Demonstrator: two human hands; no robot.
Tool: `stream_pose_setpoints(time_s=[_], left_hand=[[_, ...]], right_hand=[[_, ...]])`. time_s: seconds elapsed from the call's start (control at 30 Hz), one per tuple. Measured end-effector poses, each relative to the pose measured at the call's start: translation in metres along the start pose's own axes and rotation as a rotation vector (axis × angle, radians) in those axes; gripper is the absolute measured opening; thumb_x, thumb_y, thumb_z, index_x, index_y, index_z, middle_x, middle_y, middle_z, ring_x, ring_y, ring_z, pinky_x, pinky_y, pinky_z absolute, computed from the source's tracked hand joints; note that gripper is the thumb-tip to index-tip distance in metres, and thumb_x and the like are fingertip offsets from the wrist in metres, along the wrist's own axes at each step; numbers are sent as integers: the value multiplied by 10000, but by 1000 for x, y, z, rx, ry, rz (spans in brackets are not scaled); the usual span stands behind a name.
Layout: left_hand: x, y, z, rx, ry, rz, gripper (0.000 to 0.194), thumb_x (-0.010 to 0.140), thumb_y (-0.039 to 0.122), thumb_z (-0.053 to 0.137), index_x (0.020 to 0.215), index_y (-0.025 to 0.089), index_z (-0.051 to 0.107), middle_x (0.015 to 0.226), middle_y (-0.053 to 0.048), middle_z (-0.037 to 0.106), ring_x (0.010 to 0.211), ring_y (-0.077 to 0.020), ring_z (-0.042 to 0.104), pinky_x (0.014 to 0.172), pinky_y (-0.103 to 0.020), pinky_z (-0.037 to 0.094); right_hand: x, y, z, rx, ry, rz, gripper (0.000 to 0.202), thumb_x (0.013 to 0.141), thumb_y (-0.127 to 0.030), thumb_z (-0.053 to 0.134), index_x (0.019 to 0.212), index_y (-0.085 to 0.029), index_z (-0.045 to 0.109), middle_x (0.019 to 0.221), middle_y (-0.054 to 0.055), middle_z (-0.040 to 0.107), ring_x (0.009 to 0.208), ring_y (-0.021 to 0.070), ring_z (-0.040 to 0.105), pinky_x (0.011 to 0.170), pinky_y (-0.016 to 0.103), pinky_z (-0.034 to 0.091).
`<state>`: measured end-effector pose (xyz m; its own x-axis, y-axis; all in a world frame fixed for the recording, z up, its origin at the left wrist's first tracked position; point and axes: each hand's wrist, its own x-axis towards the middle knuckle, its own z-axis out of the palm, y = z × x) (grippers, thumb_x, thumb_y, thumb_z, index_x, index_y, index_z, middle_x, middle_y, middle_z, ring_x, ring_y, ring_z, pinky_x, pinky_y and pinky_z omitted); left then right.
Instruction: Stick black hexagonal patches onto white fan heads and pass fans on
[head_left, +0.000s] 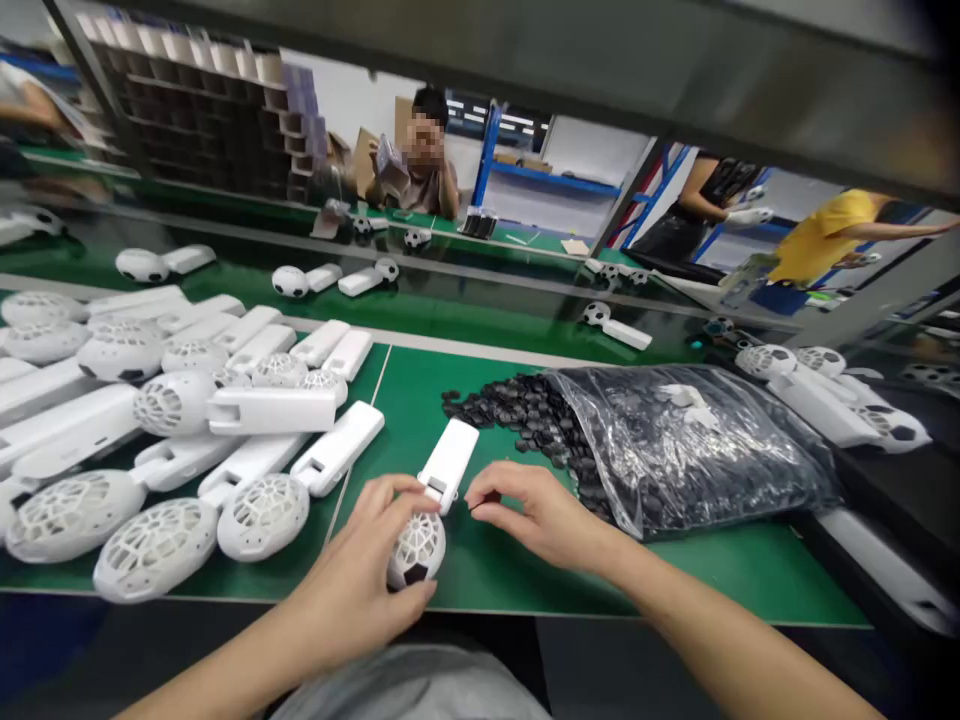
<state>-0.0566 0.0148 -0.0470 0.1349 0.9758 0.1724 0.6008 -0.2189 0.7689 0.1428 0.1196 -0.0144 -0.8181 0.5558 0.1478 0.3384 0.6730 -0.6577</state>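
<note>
My left hand (371,560) is curled around the round head of a white football-patterned handheld fan (417,545), which rests on the green table. Its white handle (450,458) points away from me, and one black patch shows low on the vented head. Just right of the fan, my right hand (525,510) pinches thumb and forefinger together on a small black piece (475,505), mostly hidden by the fingertips. Beyond that hand, a heap of small black pieces (517,405) spills from a clear plastic bag (697,450).
Several white fans (157,535) lie piled at the left. More fans (616,325) lie on the dark green conveyor (480,310) behind the table. At the right, fans (825,400) rest on a black bin (892,500). People, one in a yellow top (821,240), work across the line.
</note>
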Motion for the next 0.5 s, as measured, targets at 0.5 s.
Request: stream_pose_setpoints(time_s=[0.5], left_hand=[[7,-4,3,1,-41,-48,380,699,195,550,1063,217,447,1103,-62,442,1064,-224,457,897,-393,418]], right_hand=[[16,6,26,244,-133,-131,40,821,-157,611,827,-181,642,824,10,659,779,118,609,747,244,469]])
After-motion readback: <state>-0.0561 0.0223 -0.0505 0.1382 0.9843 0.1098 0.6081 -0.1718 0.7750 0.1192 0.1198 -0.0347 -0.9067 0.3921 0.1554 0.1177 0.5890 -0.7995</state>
